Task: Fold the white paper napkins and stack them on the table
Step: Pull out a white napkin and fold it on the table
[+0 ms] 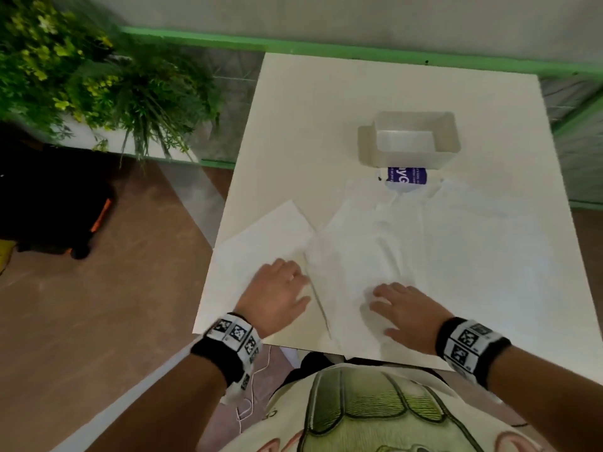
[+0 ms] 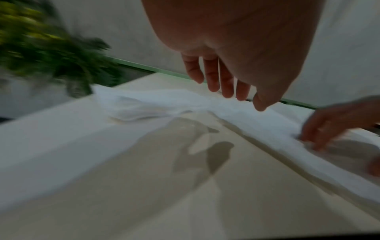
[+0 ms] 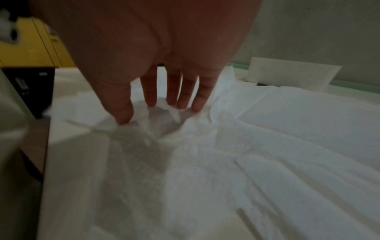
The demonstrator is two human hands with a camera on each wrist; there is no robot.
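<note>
Head view: my left hand [image 1: 277,288] sits flat, fingers relaxed, on a folded napkin [image 1: 270,230] at the desk [image 1: 326,109] near-left edge. My right hand [image 1: 404,308] is spread on a big crumpled napkin [image 1: 375,243] mid-desk, touching the folded one. A clear box [image 1: 414,138] stands further back, purple-labelled pack [image 1: 406,179] just in front of it.

Left wrist view: blurry, but the fingers [image 2: 211,76] hang straight above the desk, gripping nothing.

Right wrist view: fingertips [image 3: 125,112] press into wrinkled paper, slightly bunching it; honestly can't tell if they're pinching.
</note>
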